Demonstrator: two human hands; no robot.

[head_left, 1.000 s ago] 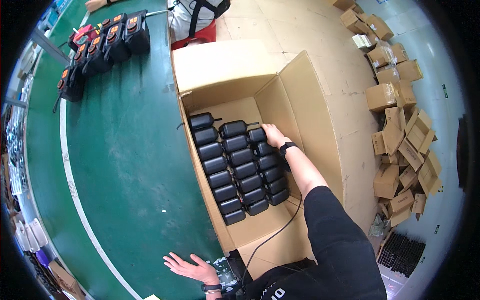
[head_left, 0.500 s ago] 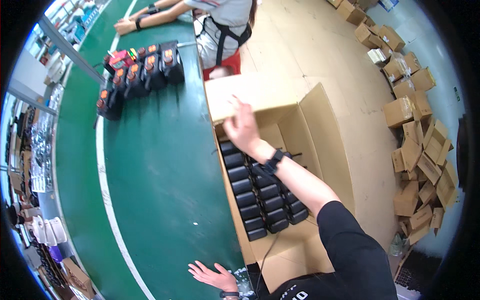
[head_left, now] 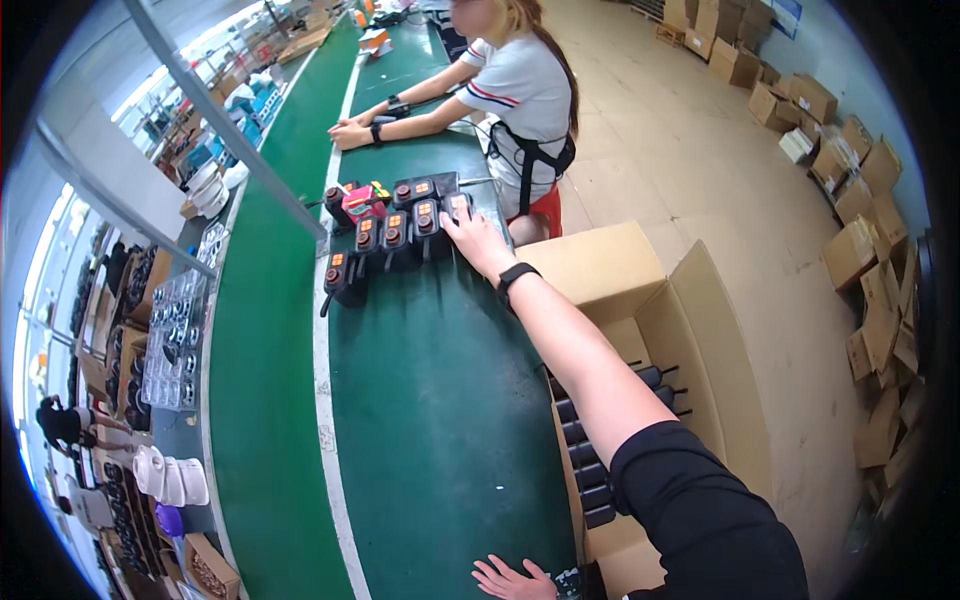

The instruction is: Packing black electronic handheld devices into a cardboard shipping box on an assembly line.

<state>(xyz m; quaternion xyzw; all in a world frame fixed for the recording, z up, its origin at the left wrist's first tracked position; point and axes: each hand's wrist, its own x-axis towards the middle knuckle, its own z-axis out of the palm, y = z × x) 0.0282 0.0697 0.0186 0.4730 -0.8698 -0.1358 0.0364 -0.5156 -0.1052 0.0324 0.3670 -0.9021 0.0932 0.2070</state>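
Observation:
My right hand (head_left: 475, 240) reaches out over the green table and closes around the top of the rightmost black device with orange buttons (head_left: 458, 204). Beside it stand several like black devices (head_left: 396, 236), each with orange buttons and a round knob on top. A small red object with yellow-green parts (head_left: 364, 200) rests among them. At the lower edge my left hand (head_left: 515, 580) lies with fingers spread near the table's edge, holding nothing. Below my right arm, an open cardboard box (head_left: 715, 350) holds rows of black units (head_left: 590, 475), partly hidden by the arm.
A co-worker (head_left: 530, 90) sits at the table's far right, forearms on the green surface (head_left: 430, 420). A slanted metal post (head_left: 225, 125) rises at left, near the devices. Cardboard boxes (head_left: 850, 250) line the wall at right. Shelves with parts trays (head_left: 175, 340) stand beyond the table's left side.
My right hand has moved from above the box, away from me, to the rightmost black device. The view has shifted, showing more of the far table. My left hand stays spread near the edge.

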